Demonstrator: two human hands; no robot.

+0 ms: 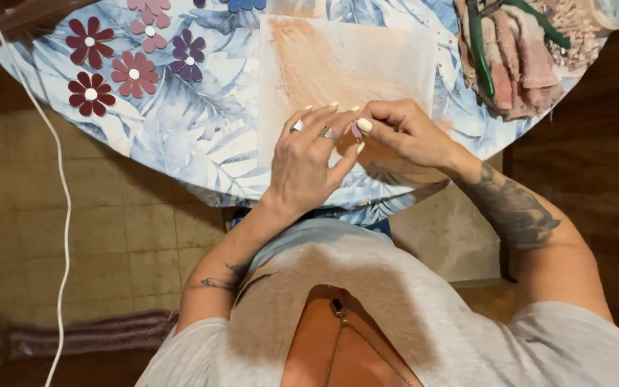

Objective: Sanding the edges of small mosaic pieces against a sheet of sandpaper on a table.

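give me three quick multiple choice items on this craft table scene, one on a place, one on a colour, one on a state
1. Where do the green-handled pliers lie?
A. on the pink frayed cloth at upper right
B. on the floor
C. beside the flowers

2. What colour is the cord hanging at the left?
A. black
B. white
C. red

3. What are the left hand and right hand doing?
A. resting apart
B. gripping the pliers
C. pinching a small purple piece together

Answers: 1 A, the pliers rest on the cloth; 2 B, the cord is white; 3 C, fingertips meet at the piece.
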